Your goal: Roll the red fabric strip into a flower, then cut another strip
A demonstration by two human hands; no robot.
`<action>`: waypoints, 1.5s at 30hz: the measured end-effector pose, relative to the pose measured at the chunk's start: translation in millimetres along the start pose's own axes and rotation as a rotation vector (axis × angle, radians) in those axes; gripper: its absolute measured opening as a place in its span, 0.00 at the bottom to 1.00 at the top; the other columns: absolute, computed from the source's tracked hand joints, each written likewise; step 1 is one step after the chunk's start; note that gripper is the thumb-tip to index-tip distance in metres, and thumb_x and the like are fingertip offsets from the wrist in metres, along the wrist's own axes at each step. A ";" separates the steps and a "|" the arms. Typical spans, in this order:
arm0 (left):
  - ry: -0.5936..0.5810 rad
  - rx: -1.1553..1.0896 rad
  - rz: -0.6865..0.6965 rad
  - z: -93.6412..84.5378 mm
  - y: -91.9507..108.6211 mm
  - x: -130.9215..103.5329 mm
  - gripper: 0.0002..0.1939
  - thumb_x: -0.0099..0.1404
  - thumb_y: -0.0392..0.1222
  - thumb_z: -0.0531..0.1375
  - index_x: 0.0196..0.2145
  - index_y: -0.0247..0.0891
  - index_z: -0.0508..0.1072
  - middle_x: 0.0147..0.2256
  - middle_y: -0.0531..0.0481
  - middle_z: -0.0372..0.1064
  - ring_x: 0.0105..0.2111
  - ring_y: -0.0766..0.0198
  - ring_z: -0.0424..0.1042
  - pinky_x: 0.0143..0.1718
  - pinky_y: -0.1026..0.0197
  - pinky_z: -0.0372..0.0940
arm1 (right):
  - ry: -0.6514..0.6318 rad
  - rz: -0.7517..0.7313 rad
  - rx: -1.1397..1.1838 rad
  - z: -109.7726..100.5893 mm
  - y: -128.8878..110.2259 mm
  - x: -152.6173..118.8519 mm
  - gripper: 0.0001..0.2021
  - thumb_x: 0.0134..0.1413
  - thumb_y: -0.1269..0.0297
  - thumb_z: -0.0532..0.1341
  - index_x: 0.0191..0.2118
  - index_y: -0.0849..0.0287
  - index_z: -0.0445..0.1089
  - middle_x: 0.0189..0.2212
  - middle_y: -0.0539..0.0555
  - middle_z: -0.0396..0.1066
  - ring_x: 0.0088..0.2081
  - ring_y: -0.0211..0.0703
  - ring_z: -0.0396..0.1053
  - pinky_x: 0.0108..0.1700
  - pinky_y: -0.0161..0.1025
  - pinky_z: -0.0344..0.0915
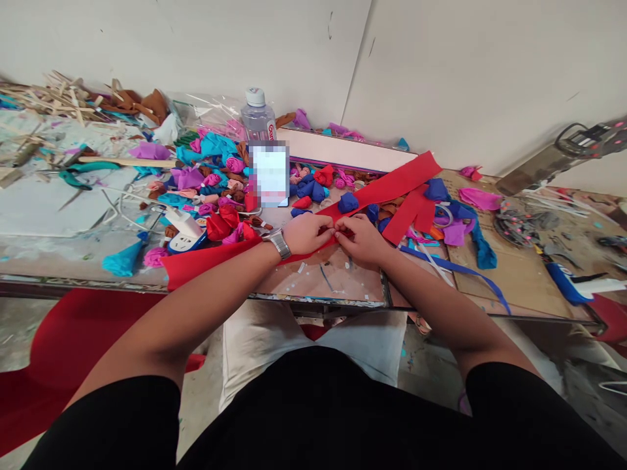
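My left hand (307, 234), with a metal watch on its wrist, and my right hand (360, 239) meet near the table's front edge. The fingertips of both hands pinch a long red strip (210, 261). One end of the strip runs out to the left under my left forearm. Another red strip (392, 183) slants up to the right behind my hands. Shorter red pieces (409, 214) lie to the right of my right hand. A dark blue bundle (348, 202) sits just beyond my fingers. What exactly lies between the fingertips is too small to tell.
A phone (270, 176) leans against a plastic bottle (258, 117) behind my left hand. Many coloured crumpled bundles (215, 147) cover the middle. Green-handled pliers (88, 173) and a power strip (189, 243) are at left. A blue-and-white tool (571, 284) is at right.
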State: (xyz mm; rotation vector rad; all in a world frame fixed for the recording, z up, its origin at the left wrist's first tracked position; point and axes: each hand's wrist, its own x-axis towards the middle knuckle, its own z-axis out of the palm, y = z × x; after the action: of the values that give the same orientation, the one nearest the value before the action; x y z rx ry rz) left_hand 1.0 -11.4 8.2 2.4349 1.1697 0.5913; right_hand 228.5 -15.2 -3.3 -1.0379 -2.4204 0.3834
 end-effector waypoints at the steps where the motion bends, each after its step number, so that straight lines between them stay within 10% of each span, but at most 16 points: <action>1: 0.002 0.002 -0.001 0.1 -0.2 0.1 0.17 0.74 0.52 0.54 0.37 0.41 0.79 0.30 0.47 0.77 0.30 0.58 0.70 0.30 0.56 0.50 | 0.000 0.000 0.003 0.1 0.1 0.0 0.03 0.66 0.63 0.59 0.41 0.54 0.69 0.34 0.52 0.76 0.37 0.48 0.69 0.53 0.49 0.57; 45: -0.002 0.074 0.011 1.9 -1.9 0.8 0.18 0.74 0.52 0.54 0.37 0.41 0.79 0.32 0.45 0.78 0.31 0.56 0.73 0.32 0.56 0.55 | -0.026 0.001 0.027 -1.9 -3.2 0.8 0.04 0.68 0.62 0.58 0.40 0.54 0.69 0.33 0.51 0.76 0.36 0.47 0.68 0.53 0.49 0.57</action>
State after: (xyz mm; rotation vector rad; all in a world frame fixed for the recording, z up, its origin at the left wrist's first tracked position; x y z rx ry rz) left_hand 1.2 -10.0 5.8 2.5045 1.1984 0.5587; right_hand 227.1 -16.6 -0.1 -1.0282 -2.4312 0.4307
